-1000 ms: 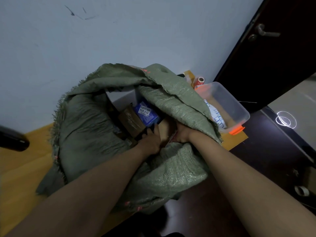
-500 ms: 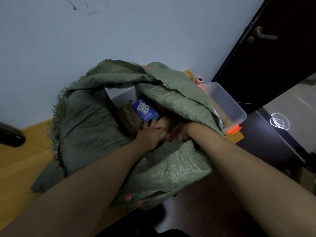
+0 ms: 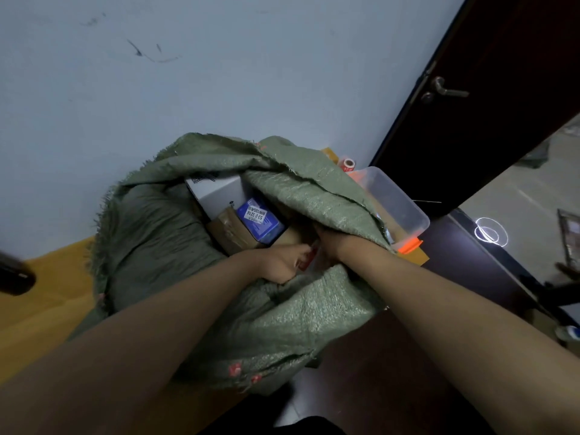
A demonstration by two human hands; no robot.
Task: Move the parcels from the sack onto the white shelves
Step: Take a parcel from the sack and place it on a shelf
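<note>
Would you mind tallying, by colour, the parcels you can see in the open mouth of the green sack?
White box: 1
Blue parcel with a white label: 1
Brown cardboard parcel taped over: 1
Parcel with red marking between the left hand and right hand, mostly hidden: 1
Total: 4 in view; the sack may hide more.

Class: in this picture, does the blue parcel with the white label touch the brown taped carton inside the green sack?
Touching. The head view shows the blue parcel lying directly on the brown taped carton, with no gap between them.

dark floor [image 3: 392,365], green sack [image 3: 282,328], clear tub [image 3: 398,202]
</note>
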